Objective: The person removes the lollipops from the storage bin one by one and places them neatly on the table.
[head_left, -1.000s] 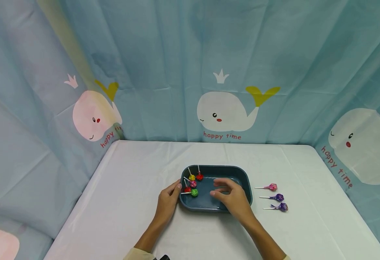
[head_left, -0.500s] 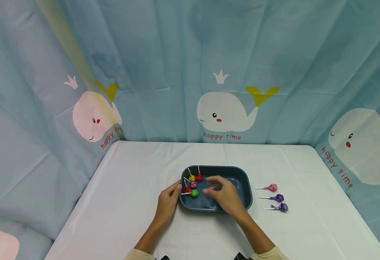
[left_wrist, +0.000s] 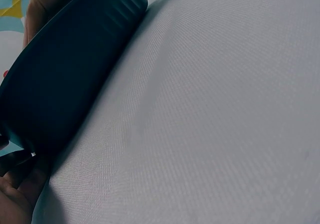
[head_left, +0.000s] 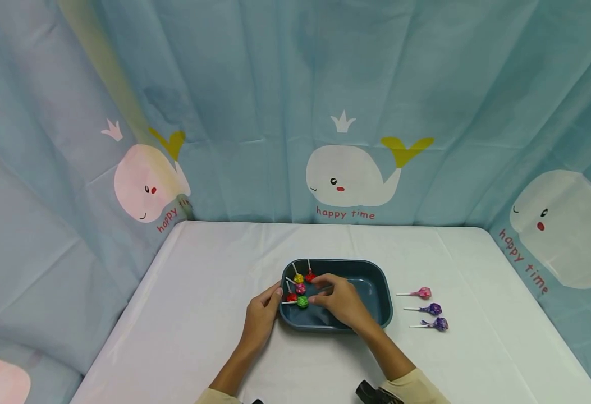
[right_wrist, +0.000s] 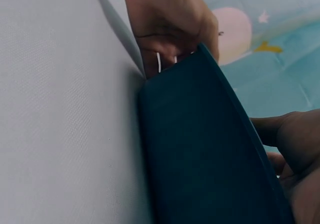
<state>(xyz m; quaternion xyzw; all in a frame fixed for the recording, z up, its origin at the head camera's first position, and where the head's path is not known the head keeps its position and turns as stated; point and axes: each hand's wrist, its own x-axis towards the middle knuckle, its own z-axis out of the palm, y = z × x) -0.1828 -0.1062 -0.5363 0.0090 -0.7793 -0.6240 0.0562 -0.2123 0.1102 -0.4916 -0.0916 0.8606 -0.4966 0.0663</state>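
A dark blue-green rectangular tray sits on the table. My left hand grips its left end, thumb over the rim. Inside, at that end, lie a yellow lollipop, a pink lollipop, a green lollipop and two red ones, their sticks pointing left or away. My right hand is over the tray, fingers and thumb bent and apart. Its fingertips are right beside the far red lollipop, its thumb tip by the green one. The tray wall hides its fingertips in the right wrist view.
Right of the tray, a pink lollipop and two purple lollipops lie in a column, sticks pointing left. White cloth covers the table. A blue whale-print curtain stands behind it and along the sides.
My right hand has moved left across the tray, from its middle to right beside the lollipops. My left hand stays at the tray's left end, and the lollipops lie as before.
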